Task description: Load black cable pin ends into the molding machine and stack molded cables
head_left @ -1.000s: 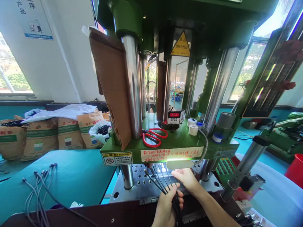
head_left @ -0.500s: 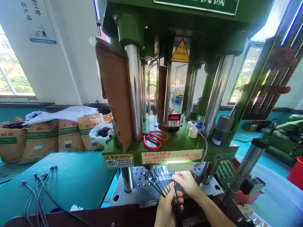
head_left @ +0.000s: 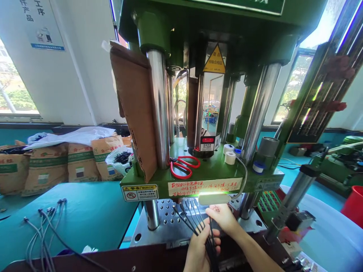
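Note:
Several thin black cables (head_left: 189, 223) fan out from my left hand (head_left: 200, 243), which is closed around the bundle. Their ends point up and away, over the perforated metal plate of a green press (head_left: 167, 226). My right hand (head_left: 224, 219) is just above and to the right, with thumb and fingers pinched at the upper end of one cable that rises from the bundle. The tip in that pinch is hidden by the fingers. A lit lamp bar (head_left: 214, 199) hangs right over the right hand.
Red-handled scissors (head_left: 181, 172) and white tape rolls (head_left: 230, 158) lie on the press's green ledge. Steel columns (head_left: 159, 109) flank the work space, and a cardboard sheet (head_left: 133, 109) leans at the left one. Grey cables (head_left: 45, 234) lie on the teal table (head_left: 93, 211).
The camera view has shifted slightly, so the scene sits a little further left. Both hands keep nearly the same pose on the cables.

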`<state>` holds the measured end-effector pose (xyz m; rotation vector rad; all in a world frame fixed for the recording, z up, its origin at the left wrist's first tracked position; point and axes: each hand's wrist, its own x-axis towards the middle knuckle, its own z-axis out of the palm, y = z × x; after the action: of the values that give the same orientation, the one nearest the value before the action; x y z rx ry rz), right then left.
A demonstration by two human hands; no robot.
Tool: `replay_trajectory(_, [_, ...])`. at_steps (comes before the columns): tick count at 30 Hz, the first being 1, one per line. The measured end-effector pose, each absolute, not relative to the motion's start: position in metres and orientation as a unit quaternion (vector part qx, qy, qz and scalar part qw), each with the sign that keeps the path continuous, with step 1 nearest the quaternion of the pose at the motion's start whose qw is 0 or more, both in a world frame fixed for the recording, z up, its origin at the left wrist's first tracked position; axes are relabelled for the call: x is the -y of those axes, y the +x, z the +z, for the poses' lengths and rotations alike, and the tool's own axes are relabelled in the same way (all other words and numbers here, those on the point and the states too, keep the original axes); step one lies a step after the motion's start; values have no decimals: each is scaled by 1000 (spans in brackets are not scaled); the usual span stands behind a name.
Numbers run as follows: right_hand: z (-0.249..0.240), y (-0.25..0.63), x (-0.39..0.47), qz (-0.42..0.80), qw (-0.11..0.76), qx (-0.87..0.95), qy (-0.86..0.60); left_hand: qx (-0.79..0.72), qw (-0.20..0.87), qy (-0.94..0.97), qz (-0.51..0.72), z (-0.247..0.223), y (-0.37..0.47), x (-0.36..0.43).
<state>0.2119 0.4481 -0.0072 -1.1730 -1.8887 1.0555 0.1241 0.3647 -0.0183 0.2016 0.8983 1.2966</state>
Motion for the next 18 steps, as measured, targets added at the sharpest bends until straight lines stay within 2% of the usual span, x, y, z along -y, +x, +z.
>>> replay_trajectory(18, [-9,212,-450,418,334,717,-447,-407,696,59,589,-4,123,-362])
